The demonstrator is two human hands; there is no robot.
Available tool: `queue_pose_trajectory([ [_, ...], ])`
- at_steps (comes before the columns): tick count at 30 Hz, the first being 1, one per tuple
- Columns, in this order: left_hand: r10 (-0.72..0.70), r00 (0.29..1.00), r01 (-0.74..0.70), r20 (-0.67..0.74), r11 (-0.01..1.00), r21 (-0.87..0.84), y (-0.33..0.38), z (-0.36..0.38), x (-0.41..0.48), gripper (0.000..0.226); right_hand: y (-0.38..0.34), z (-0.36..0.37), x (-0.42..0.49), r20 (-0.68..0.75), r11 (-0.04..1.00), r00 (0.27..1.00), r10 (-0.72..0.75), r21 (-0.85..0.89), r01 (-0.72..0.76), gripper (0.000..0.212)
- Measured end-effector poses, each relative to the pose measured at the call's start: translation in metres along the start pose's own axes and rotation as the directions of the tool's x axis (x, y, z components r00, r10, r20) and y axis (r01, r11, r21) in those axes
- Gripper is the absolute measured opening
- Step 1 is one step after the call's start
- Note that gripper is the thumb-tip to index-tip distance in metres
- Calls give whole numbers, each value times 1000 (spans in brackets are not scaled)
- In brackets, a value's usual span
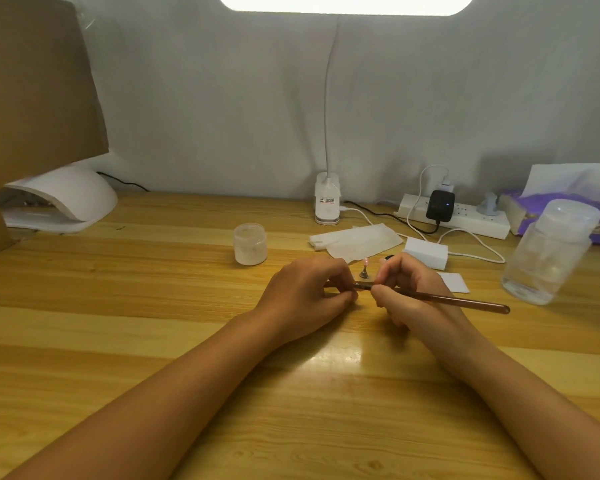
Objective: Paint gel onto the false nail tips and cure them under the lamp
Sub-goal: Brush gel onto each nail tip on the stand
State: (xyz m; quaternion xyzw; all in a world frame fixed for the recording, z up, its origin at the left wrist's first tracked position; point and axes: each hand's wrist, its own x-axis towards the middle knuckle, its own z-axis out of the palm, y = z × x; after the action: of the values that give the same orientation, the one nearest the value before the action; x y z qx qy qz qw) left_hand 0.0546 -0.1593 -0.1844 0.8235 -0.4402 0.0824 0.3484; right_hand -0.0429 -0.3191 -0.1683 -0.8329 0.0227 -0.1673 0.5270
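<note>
Right now my left hand [305,296] and right hand [409,292] both pinch the front end of the brush [465,301], low over the surface [187,306]. A pink nail tip [365,262] stands on a holder just behind them, and the curing lamp [63,199] sits far left.

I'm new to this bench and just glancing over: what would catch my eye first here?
The two hands meeting at the middle of the table: the right hand grips a brown brush and the left hand pinches its front end. Above, the desk lamp glows at the top edge, and the white curing lamp sits at the far left.
</note>
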Motion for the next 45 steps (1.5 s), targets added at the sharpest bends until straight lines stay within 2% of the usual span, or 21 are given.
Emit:
queue_pose_trajectory([
  [8, 21, 1000, -21, -12, 1000, 4, 0, 0, 0, 6, 1, 2, 2, -70, 994, 997, 30, -101, -37, 10],
  [11, 23, 1000, -23, -15, 1000, 0, 0, 1, 0, 6, 3, 0, 1, -87, 999, 995, 40, -23, -42, 6],
  [16, 9, 1000, -9, -9, 1000, -3, -1, 1, 0, 6, 1, -2, 0, -28, 995, 999, 32, 92, -29, 8],
  [22, -2, 1000, 2, -4, 1000, 2, 1, 0, 0, 17, 0, 1, 0, -28, 999, 999, 41, -12, -42, 13],
  [28, 21, 1000, -21, -17, 1000, -3, -1, 1, 0, 5, 0, 1, 0, -48, 997, 998, 47, -66, -50, 14],
  [31, 35, 999, -35, -25, 999, 0, -2, 2, 0, 6, 0, 1, 1, -57, 994, 998, 39, -96, -44, 13],
  [39, 57, 998, -58, -36, 998, -28, -2, 1, 0, 9, 5, 0, 2, -211, 999, 976, -51, -14, 49, 7],
  [43, 74, 995, -76, -72, 997, -30, -2, 2, 0, 8, 4, 3, 0, -216, 970, 955, -201, -180, 163, 6],
  [45, 82, 993, -84, -90, 996, -12, -1, 2, 0, 7, 5, 6, -2, -187, 930, 942, -277, -299, 214, 14],
])
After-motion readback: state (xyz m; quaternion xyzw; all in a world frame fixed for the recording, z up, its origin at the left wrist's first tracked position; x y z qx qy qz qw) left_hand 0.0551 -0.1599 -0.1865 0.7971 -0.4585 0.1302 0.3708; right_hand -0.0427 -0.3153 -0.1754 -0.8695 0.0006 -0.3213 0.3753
